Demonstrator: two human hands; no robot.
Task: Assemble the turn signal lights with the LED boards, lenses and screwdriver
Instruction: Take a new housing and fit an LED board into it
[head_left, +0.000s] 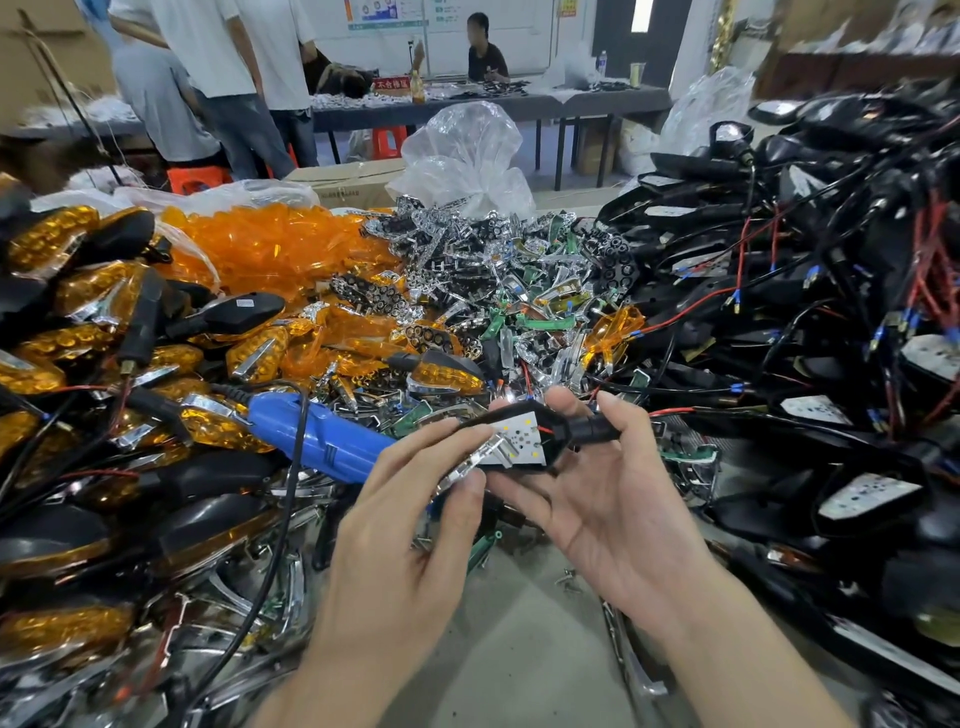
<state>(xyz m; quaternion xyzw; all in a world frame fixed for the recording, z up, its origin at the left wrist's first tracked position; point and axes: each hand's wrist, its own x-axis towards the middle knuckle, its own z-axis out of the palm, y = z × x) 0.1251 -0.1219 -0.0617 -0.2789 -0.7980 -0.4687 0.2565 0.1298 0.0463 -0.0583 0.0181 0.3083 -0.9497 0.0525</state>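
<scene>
Housing clamped in right hand fingers; left hand fingers pinch chrome piece, perhaps reflector; screwdriver tip hidden behind.

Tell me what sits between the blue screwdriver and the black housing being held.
Head view: the left hand, pinching a chrome piece against the black housing; the blue screwdriver runs behind its fingers.

housing: black, white LED board face up, stem pointing right, gripped in your right hand | chrome piece: pinched by your left hand at housing's left end | screwdriver: blue, lying just left | lenses: orange, heaped far left
</scene>
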